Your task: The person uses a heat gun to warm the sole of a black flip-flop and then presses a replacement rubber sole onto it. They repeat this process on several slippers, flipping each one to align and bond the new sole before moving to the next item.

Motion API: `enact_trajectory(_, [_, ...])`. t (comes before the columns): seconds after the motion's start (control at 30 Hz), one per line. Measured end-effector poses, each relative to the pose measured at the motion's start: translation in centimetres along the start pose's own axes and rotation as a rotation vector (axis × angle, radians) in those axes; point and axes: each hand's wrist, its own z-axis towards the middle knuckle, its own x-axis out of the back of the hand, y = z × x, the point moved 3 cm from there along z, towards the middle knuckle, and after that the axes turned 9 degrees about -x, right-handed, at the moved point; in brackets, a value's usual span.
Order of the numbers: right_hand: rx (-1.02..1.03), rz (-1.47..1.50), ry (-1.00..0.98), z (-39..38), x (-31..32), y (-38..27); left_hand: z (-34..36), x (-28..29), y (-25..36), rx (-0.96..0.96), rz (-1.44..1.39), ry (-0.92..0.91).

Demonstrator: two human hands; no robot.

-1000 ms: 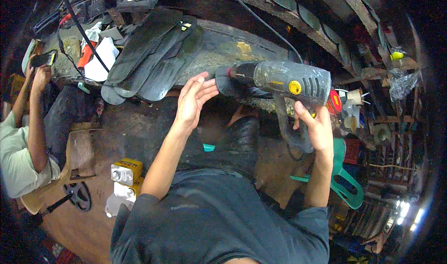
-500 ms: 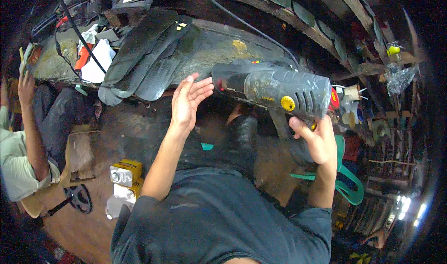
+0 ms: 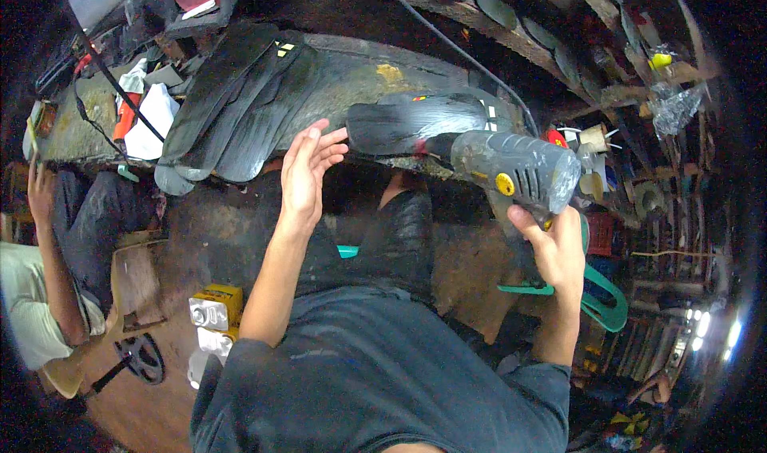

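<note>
My right hand (image 3: 555, 241) is closed round the handle of a grey heat gun (image 3: 519, 169) with a yellow dial and slotted vents. The gun's nozzle points left, over a long, glossy black piece (image 3: 447, 116) lying along the bench edge. My left hand (image 3: 304, 173) is open, fingers stretched, its fingertips at the left end of that black piece; whether they touch it I cannot tell. Left of this hand lie several flat, dark pieces (image 3: 232, 113) with rounded ends, overlapping on the bench.
The worn bench (image 3: 327, 77) runs across in front of me. A cable (image 3: 455, 45) crosses its far side. At the left are an orange-and-white bottle (image 3: 128, 109) and a seated person's arm (image 3: 60, 269). Yellow-and-white boxes (image 3: 216, 309) stand on the floor; a green chair (image 3: 603, 297) is at the right.
The heat gun has shifted right and slightly down, uncovering more of the glossy black piece. My left hand has moved a little left, still open. The whole view has shifted slightly.
</note>
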Motion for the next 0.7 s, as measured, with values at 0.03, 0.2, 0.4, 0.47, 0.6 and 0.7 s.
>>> enact_trajectory(0.03, [0.0, -0.009, 0.017, 0.0, 0.4, 0.2, 0.0, 0.0, 0.0, 0.002, 0.007, 0.0])
enact_trajectory(0.2, [0.039, 0.039, 0.136, 0.4, 1.6, 1.2, 0.2, 0.2, 0.1, -0.026, 0.082, 0.005])
enact_trajectory(0.4, [0.038, -0.014, 0.196, 1.5, 1.4, 1.6, -0.1, 1.0, -0.2, -0.015, 0.189, 0.01])
enact_trajectory(0.47, [-0.041, 0.015, 0.135, 1.8, 0.9, 1.6, -0.3, 1.2, -0.3, -0.004, 0.225, -0.035])
enact_trajectory(0.6, [-0.013, 0.049, 0.068, 1.8, -0.2, 0.6, -0.7, 1.4, -0.1, 0.006, 0.312, -0.103])
enact_trajectory(0.7, [0.036, 0.073, 0.007, 1.7, -1.0, -0.2, -0.8, 0.8, 0.7, -0.061, 0.38, -0.099])
